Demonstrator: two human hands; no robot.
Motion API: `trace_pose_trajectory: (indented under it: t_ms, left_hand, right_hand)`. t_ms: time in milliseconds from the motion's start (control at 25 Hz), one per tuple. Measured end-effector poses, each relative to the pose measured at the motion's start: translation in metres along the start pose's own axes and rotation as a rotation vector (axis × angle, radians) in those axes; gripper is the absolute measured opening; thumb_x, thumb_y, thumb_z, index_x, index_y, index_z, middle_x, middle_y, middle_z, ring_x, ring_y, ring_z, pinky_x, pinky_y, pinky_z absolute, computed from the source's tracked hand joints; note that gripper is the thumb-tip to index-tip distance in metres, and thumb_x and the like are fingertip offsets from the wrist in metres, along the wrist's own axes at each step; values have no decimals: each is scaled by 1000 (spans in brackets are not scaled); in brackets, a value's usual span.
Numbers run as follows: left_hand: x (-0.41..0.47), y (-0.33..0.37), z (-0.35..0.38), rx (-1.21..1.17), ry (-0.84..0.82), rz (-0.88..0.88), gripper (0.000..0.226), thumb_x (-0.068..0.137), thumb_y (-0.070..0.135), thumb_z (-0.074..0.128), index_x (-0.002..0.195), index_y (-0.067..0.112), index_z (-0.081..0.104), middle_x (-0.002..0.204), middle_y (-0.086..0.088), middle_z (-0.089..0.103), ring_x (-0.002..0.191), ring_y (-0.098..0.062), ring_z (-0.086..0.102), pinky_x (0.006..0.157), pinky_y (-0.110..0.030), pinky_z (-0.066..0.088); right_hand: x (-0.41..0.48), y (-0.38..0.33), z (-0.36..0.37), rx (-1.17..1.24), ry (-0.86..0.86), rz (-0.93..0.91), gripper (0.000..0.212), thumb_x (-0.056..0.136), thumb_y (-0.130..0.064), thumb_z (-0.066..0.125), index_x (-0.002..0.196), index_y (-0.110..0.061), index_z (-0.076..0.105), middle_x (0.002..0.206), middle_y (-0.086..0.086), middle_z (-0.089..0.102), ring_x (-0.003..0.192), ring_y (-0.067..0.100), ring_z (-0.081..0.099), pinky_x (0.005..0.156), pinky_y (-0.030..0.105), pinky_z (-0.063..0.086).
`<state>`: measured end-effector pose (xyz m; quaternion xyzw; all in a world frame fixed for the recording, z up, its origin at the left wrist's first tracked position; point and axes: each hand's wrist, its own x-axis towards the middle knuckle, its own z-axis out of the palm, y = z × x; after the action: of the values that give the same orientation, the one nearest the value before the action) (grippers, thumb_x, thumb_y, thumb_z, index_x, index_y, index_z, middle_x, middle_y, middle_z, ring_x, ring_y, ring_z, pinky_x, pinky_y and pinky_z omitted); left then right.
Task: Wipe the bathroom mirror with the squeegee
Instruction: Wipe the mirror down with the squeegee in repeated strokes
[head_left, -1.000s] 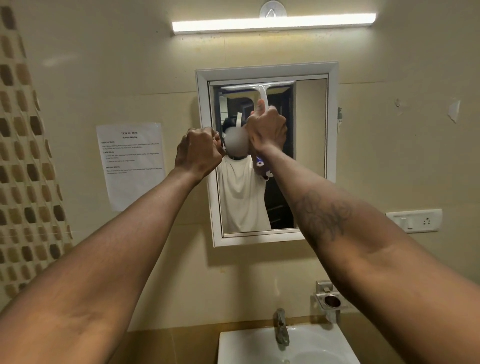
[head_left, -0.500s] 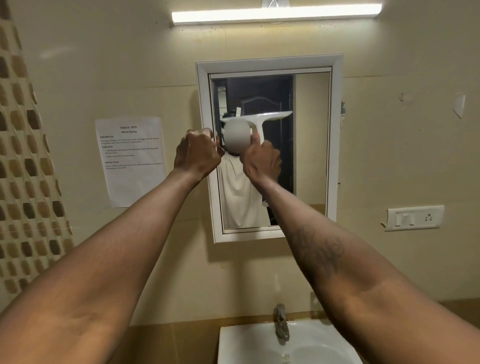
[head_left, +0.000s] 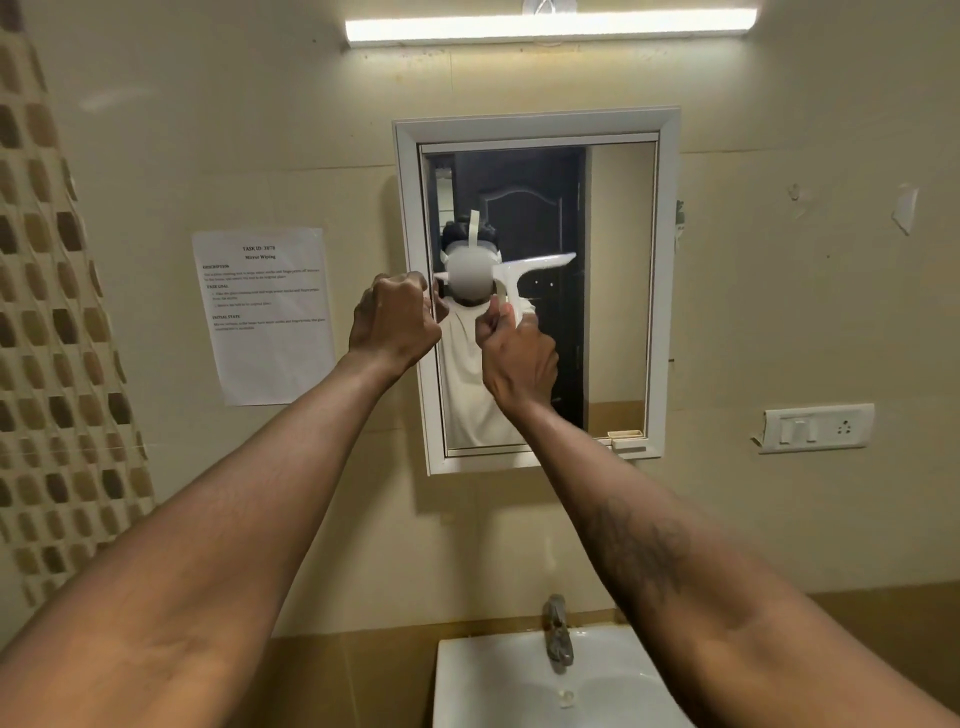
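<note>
A white-framed mirror (head_left: 621, 291) hangs on the beige wall ahead of me. My right hand (head_left: 519, 364) grips the handle of a white squeegee (head_left: 535, 270), whose blade lies about level across the middle of the glass. The blade's left part is hidden behind a blurred patch. My left hand (head_left: 392, 325) is a closed fist at the mirror's left frame edge. Whether it holds the frame or the blade's end, I cannot tell.
A white sink (head_left: 524, 680) with a metal tap (head_left: 558, 631) sits below the mirror. A printed sheet (head_left: 262, 314) is taped to the wall on the left. A switch plate (head_left: 815, 428) is on the right, a tube light (head_left: 550, 26) above. Brown mosaic tiles (head_left: 47, 332) cover the far left.
My right hand has drawn the squeegee down the glass, from the top of the mirror to its middle. My left fist has stayed at the frame's left edge.
</note>
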<state>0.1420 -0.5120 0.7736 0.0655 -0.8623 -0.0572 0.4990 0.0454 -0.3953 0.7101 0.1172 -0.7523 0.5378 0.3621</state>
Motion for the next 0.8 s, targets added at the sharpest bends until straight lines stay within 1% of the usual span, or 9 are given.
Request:
trace_pose_trajectory:
  t_ms: [80,160,280,360,440,520,640,720,800]
  left_hand:
    - [0,-2,2,5,-6,-4,28,95,15,54,116,4,68,106,-23,69,104,-38,65,84,-41,56]
    - [-1,-4,6,1,-12,-4,27,95,15,55,116,4,68,106,-23,69,103,-38,65,83,-41,56]
    - [-2,-11,13,5,-22,-4,27,93,16,55,114,5,68,103,-22,70,102,-38,66,82,-41,58]
    - [-6,-15,19,9,-37,-3,27,92,16,55,114,5,68,103,-22,70,100,-38,67,81,-41,58]
    - [-12,-19,23,19,-58,-15,28,92,15,54,114,5,68,103,-23,69,99,-39,66,80,-40,56]
    - [-19,-24,28,19,-81,-30,28,92,16,52,113,5,68,102,-24,68,98,-41,65,79,-41,56]
    - [-32,-30,35,15,-109,-43,31,90,17,50,113,6,67,101,-23,68,96,-42,66,79,-43,57]
    - [-41,-30,39,11,-129,-53,27,91,16,52,110,5,67,100,-22,68,94,-42,66,77,-44,57]
    - [-50,-30,42,1,-148,-63,24,91,14,53,108,5,67,98,-22,67,94,-43,65,77,-44,57]
  right_hand:
    - [20,-10,3,-50,16,-27,49,100,-59,31,105,-19,59,85,3,65,76,23,67,67,43,61]
    - [30,-11,8,-75,1,-27,44,100,-54,37,106,-17,59,84,3,66,75,23,69,67,44,62]
    - [19,3,19,-93,1,1,52,103,-61,29,105,-19,60,84,2,64,74,21,66,66,42,61]
    - [1,14,20,-74,-20,29,58,103,-65,24,107,-19,60,89,4,65,78,24,67,68,42,60]
    - [-14,26,19,-70,-65,19,54,106,-60,27,112,-16,59,95,9,66,82,28,68,70,41,59]
    - [-29,35,15,-62,-105,17,47,108,-52,33,116,-12,57,98,11,67,83,29,68,71,40,59]
    - [-57,55,11,-63,-144,70,46,108,-48,35,114,-10,59,90,11,67,80,30,68,70,42,58]
    - [-81,74,13,-85,-172,106,45,108,-49,35,114,-11,59,87,11,66,79,32,67,71,47,59]
    - [-103,90,13,-118,-192,130,45,107,-50,34,111,-12,59,83,10,65,76,31,67,70,49,59]
